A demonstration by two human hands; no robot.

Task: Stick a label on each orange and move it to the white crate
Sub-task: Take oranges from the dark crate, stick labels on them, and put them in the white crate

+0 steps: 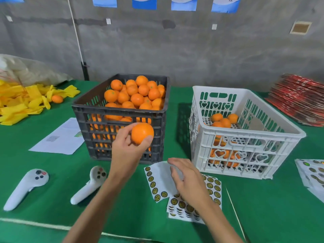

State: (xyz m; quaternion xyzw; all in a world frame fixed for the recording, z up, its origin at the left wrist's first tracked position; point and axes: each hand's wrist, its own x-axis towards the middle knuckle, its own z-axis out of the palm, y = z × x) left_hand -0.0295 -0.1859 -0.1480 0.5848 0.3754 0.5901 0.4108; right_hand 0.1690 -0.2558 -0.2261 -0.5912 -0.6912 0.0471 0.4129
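Your left hand [129,146] grips an orange [142,133] in front of the black crate [121,111], bare side up toward you, ready for a label. Your right hand [185,178], fingers loosely curled and holding nothing I can see, hovers over the sticker sheet [157,179] on the worktop [263,207] at 5 o'clock from the fruit. The white crate [245,137] sits at 3 o'clock, top open, with a free gap between the crates. Clear its near rim. Two controllers [26,186] lie at 8 o'clock, out of the path.
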